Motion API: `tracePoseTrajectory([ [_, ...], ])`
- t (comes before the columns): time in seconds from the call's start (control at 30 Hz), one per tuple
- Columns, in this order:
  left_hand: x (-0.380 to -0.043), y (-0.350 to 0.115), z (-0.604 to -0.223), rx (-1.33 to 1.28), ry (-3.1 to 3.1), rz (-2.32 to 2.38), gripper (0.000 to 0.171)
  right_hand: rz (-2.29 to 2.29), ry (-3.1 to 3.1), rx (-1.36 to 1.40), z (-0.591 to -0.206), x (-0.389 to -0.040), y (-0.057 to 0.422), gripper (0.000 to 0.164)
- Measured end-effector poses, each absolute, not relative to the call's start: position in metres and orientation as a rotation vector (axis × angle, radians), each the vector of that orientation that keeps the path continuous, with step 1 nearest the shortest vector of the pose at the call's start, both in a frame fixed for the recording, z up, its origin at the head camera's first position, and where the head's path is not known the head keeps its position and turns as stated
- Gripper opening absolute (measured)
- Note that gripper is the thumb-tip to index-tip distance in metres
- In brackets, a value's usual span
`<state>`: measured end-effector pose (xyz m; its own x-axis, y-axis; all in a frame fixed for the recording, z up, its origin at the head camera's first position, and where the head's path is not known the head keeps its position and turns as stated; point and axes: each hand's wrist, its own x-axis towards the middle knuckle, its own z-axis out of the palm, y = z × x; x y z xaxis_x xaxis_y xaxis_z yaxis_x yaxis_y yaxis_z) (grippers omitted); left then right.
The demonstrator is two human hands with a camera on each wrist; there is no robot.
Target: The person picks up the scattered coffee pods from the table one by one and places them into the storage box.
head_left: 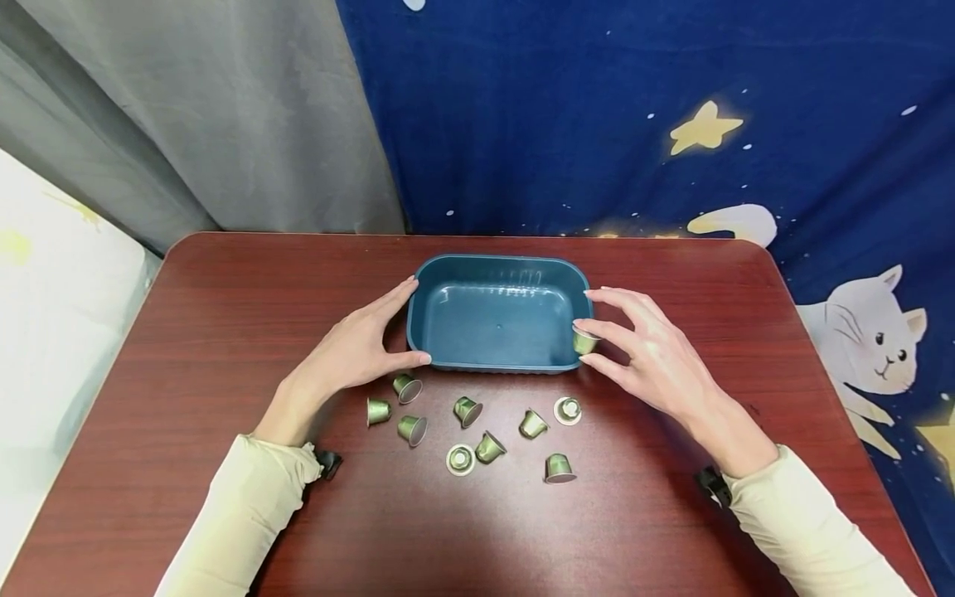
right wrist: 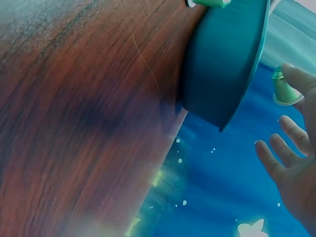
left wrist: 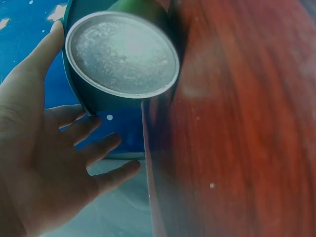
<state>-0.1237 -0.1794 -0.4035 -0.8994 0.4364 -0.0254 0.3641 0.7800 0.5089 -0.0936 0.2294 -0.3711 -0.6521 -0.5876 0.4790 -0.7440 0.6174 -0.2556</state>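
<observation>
A dark blue plastic bin point(head_left: 498, 319) stands on the table, with nothing visible inside. My left hand point(head_left: 356, 342) is at its left end, thumb and fingers spread; in the left wrist view the hand point(left wrist: 59, 153) has its thumb at the rim. At the bin's right end, my right hand point(head_left: 656, 352) pinches a green coffee capsule point(head_left: 585, 341) between thumb and finger. The right wrist view shows this capsule point(right wrist: 285, 92) held up, with the other fingers of the right hand point(right wrist: 298, 163) apart. A large silver-lidded capsule point(left wrist: 123, 54) is close to the left wrist camera.
Several more green capsules lie scattered in front of the bin, among them one point(head_left: 408, 388) near my left hand and one point(head_left: 559, 469) closer to the front. The reddish-brown table point(head_left: 634, 514) meets a grey curtain point(head_left: 246, 108) and a blue starry curtain point(head_left: 552, 108) behind.
</observation>
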Motion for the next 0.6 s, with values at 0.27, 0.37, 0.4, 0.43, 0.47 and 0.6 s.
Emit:
tracePoseTrajectory([
  [0.27, -0.124, -0.178, -0.402, 0.656, 2.856, 0.757, 0.107, 0.611, -2.519, 1.05, -0.373, -0.102, 0.226, 0.04],
  [0.37, -0.125, -0.176, -0.402, 0.67, 2.845, 0.772, 0.107, 0.638, -2.5, 1.042, -0.372, -0.104, 0.225, 0.042],
  [0.4, -0.124, -0.176, -0.402, 0.669, 2.843, 0.773, 0.107, 0.65, -2.492, 1.043, -0.373, -0.105, 0.224, 0.043],
  [0.43, -0.124, -0.176, -0.402, 0.664, 2.842, 0.773, 0.107, 0.658, -2.489, 1.043, -0.373, -0.106, 0.224, 0.043],
  [0.47, -0.124, -0.177, -0.401, 0.657, 2.842, 0.771, 0.107, 0.662, -2.492, 1.041, -0.373, -0.107, 0.223, 0.043],
  [0.6, -0.122, -0.179, -0.4, 0.642, 2.844, 0.749, 0.108, 0.686, -2.505, 1.036, -0.376, -0.111, 0.217, 0.041],
])
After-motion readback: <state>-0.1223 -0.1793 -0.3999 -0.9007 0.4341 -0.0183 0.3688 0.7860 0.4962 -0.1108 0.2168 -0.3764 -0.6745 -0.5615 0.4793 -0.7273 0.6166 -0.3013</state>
